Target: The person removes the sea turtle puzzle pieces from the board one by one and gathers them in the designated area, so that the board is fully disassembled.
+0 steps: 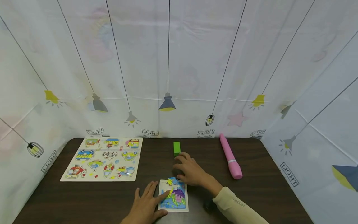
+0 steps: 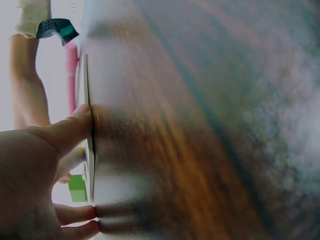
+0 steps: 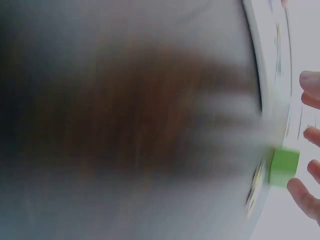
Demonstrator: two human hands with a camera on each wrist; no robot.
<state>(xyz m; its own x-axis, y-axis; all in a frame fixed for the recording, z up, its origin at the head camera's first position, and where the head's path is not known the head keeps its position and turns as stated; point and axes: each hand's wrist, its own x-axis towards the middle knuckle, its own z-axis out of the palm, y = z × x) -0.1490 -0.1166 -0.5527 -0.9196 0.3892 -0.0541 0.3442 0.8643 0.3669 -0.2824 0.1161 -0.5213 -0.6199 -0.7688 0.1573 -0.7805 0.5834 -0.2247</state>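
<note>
A small jigsaw puzzle (image 1: 172,210) with a white frame and a blue sea picture lies at the table's near middle. My left hand (image 1: 145,201) is spread at its left edge, with a fingertip on the picture and the thumb by the lower left corner. In the left wrist view the thumb (image 2: 75,127) touches the board's edge. Over the puzzle's upper right is my right hand (image 1: 193,172), fingers loosely bent and apart, holding nothing visible. A blue piece (image 1: 172,179) sits askew at the top. Just beyond the right fingertips stands a green block (image 1: 176,148).
At the back left lies a large white board (image 1: 98,179) of vehicle pictures. A pink microphone-shaped stick (image 1: 229,155) lies to the right. The dark wooden table (image 1: 260,193) meets a white printed curtain (image 1: 190,77) behind and at both sides.
</note>
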